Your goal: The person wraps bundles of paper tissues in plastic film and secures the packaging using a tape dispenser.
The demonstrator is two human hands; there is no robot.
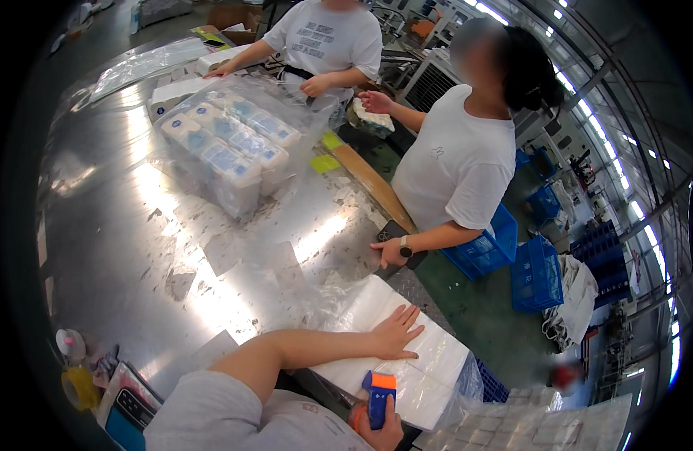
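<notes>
On the steel table (121, 248), the left hand (395, 332) is lying open and flat on a plastic-wrapped white bundle (406, 368) while the right hand (381, 428) is gripping a blue-and-orange tape dispenser (378, 393).

Counts: two co-workers, one far (327, 37), one right (455, 161). One tape dispenser (378, 397) near. Three blue crates (535, 274) right. One yellow tape roll (79, 387) near left.
</notes>
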